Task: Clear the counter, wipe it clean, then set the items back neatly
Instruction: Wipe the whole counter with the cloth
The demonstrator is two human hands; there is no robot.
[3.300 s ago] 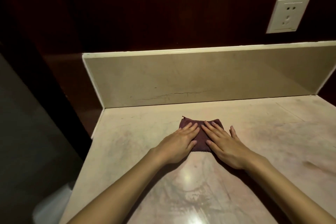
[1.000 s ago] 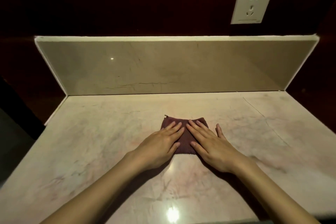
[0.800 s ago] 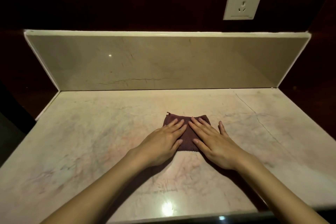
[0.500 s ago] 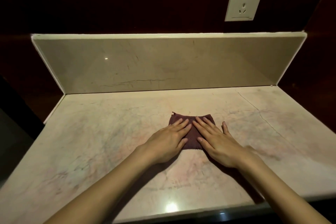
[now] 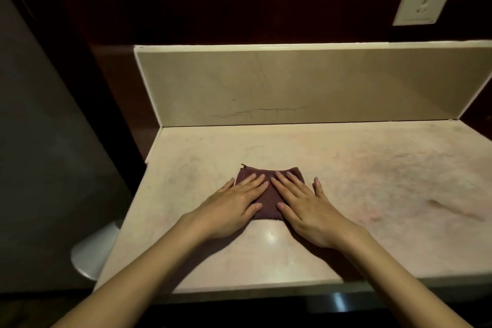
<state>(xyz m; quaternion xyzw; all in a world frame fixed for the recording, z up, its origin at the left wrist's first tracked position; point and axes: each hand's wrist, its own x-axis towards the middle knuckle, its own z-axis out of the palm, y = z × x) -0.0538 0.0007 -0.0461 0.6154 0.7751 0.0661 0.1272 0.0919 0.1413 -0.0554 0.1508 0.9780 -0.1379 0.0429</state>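
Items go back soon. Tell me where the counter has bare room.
Bare: the marble counter right of the folded maroon cloth, to its left toward the edge, and behind it up to the beige backsplash. Crowded: the centre, under both hands.

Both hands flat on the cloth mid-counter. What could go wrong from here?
1. The left hand and right hand only press the folded maroon cloth with straight fingers; with no grip, it may bunch or slip out during a stroke.
2. The folded cloth is small on the marble counter; corners by the backsplash could be missed.
3. The pinkish stain on the right probably needs extra passes.
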